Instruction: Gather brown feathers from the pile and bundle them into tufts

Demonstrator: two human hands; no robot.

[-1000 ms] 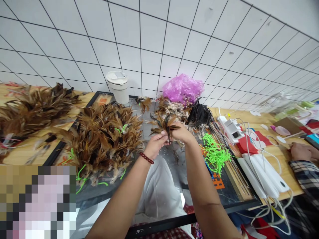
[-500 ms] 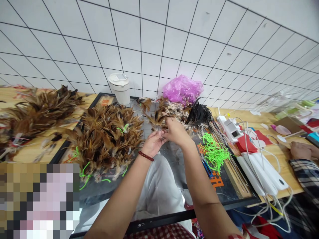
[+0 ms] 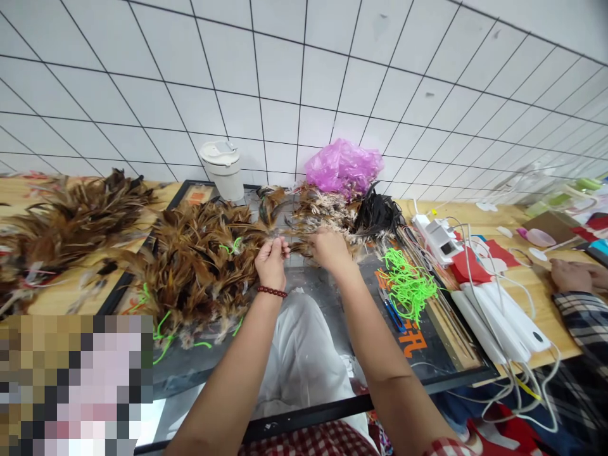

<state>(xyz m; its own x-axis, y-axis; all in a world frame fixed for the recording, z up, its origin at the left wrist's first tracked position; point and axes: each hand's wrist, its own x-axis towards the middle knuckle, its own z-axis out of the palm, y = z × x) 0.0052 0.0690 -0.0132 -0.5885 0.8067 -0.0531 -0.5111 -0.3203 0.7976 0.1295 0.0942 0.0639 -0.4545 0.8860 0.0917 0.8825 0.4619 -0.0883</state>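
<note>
My left hand [image 3: 272,261], with a red bead bracelet at the wrist, is closed in a pinch. A small bunch of brown feathers [image 3: 270,210] rises just above its fingertips, its base at the fingers. To the right, my right hand [image 3: 333,250] is curled with the fingers pressed together. Brown feather tips show at its left side, and what lies inside its fingers is hidden. Beyond it is a heap of pale and brown feathers [image 3: 320,209]. A large pile of brown feathers [image 3: 199,253] lies left of my left hand.
A lidded white cup [image 3: 224,174] and a pink plastic bag [image 3: 344,166] stand by the tiled wall. Black feathers [image 3: 380,214], green strings [image 3: 408,284], blue-handled scissors [image 3: 395,315] and a white power strip [image 3: 437,239] lie right. A co-worker's hands [image 3: 577,277] rest at far right.
My hands were together and have moved apart, the left one leftward and the right one slightly right. The feathers at my fingers have shifted with them.
</note>
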